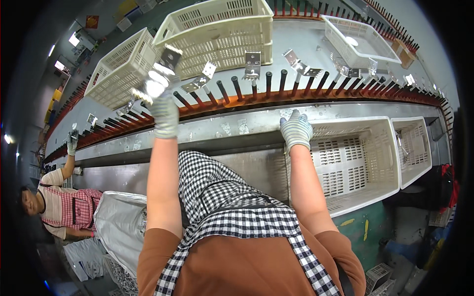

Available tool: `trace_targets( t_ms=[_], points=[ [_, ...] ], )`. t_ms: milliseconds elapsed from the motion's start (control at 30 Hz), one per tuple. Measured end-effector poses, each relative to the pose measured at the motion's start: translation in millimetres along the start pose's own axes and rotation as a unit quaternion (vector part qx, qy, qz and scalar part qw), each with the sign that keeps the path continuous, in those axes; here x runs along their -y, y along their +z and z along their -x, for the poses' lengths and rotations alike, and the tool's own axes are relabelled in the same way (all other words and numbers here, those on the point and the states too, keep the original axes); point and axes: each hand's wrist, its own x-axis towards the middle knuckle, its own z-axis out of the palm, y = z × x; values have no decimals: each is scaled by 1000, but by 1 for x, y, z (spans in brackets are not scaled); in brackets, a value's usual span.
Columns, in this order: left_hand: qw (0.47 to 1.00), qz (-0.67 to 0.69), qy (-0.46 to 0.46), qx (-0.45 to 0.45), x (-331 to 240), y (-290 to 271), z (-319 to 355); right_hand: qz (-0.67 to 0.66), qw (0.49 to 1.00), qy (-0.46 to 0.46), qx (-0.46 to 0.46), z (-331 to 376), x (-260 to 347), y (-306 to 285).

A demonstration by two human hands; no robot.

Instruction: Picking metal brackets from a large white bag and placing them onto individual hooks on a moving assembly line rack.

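My left hand (166,118), in a pale striped glove, is raised at the rack and grips a shiny bent metal bracket (159,79). Glare and motion blur hide its fingertips. My right hand (296,130), gloved alike, lies on the metal ledge (232,127) beside a white plastic crate (340,197), with nothing seen in it. Beyond the ledge runs a row of dark-tipped red pegs (236,90). Similar brackets sit on some pegs, among them a left one (201,79), a middle one (253,65) and a right one (298,64).
Cream crates (212,42) stand behind the pegs, and a shallow white basket (363,42) is at the far right. A smaller crate (414,153) adjoins the near one. On the left, a co-worker (69,202) reaches toward the line, beside a large white sack (118,222).
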Motion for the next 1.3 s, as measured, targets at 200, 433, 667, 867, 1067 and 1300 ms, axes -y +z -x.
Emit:
trace_targets(
  t_ms=[200, 433, 667, 867, 1067, 1300],
  points=[
    [905, 335, -205, 162, -31, 63, 88, 4, 1000, -8, -9, -2, 0, 4],
    [965, -77, 70, 241, 50, 128, 96, -10, 1000, -19, -18, -1, 4, 2],
    [952, -186, 129, 205, 78, 119, 68, -31, 999, 7, -2, -1, 5, -6],
    [909, -376, 178, -16, 98, 94, 52, -45, 999, -6, -8, 1, 6, -6],
    [973, 224, 45, 21, -2, 56, -29, -26, 1000, 5, -16, 1, -1, -2],
    [938, 183, 23, 295, -28, 83, 66, -13, 1000, 9, -7, -1, 1, -2]
  ],
)
